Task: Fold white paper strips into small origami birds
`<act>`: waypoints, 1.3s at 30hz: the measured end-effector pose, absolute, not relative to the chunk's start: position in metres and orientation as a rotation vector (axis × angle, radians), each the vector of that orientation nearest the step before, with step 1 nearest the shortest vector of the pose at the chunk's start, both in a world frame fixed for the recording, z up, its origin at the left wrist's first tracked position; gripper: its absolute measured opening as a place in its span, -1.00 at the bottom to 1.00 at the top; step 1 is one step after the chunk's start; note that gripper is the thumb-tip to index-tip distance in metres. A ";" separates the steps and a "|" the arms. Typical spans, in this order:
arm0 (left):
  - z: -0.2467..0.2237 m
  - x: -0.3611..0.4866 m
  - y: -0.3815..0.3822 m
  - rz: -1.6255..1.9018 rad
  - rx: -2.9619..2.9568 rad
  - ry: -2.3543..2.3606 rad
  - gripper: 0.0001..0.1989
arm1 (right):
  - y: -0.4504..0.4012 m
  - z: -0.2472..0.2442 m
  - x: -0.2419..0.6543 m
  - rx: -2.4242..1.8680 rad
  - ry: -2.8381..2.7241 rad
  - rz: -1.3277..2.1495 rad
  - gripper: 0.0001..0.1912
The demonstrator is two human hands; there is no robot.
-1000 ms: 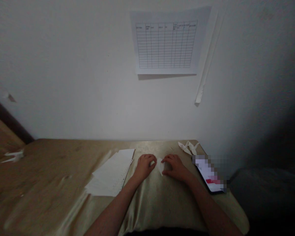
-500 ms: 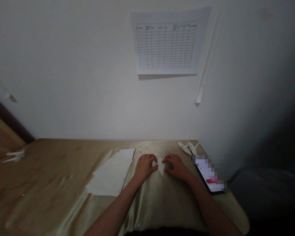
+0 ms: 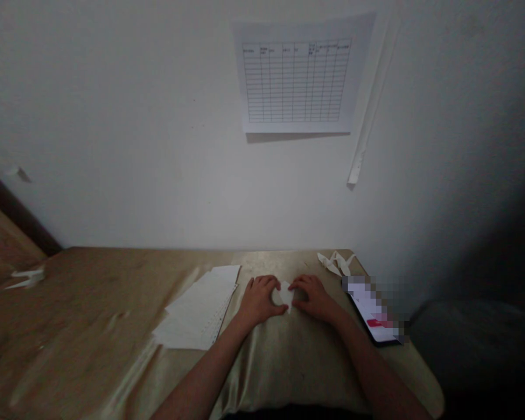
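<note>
A small white folded paper point(image 3: 286, 291) lies on the table between my two hands, its pointed end toward me. My left hand point(image 3: 259, 298) curves round its left side, index fingertip at the upper left and thumb tip near the lower point. On the other side, my right hand point(image 3: 314, 296) has its index finger at the upper right edge and its thumb by the lower right edge. Both hands pinch the paper lightly, and the fingertips hide parts of its edges.
Left of my hands lies a stack of paper sheets point(image 3: 201, 306). A phone point(image 3: 371, 312) with its screen lit rests at the right, below folded paper pieces point(image 3: 336, 262). White paper scraps point(image 3: 28, 276) sit far left. A printed table sheet point(image 3: 295, 81) hangs on the wall.
My left thumb has moved right and slightly down, onto the paper's lower part. More of the paper shows on its left side. My right hand has stayed nearly still.
</note>
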State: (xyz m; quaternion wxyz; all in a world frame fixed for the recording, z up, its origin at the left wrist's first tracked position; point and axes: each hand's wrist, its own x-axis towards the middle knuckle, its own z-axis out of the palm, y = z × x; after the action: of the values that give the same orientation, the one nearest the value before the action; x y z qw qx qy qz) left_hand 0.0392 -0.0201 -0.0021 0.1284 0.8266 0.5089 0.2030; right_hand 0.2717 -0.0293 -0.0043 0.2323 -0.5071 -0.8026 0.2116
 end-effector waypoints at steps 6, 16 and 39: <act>0.001 0.041 -0.025 0.580 2.385 1.483 -0.38 | -0.028 -0.005 0.273 -1.400 -2.207 0.597 -0.58; -0.005 0.036 -0.019 0.583 2.368 1.458 -0.28 | -0.028 -0.007 0.274 -1.379 -2.206 0.584 -0.58; -0.004 0.040 0.000 0.664 2.322 1.530 -0.86 | -0.025 -0.008 0.275 -1.360 -2.203 0.560 -0.65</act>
State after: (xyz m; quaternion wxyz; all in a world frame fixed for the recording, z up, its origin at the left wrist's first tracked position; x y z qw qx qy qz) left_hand 0.0396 -0.0004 -0.0041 0.1409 0.8042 0.5297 0.2299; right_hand 0.2746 -0.0255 -0.0078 0.2441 -0.4980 -0.8065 0.2049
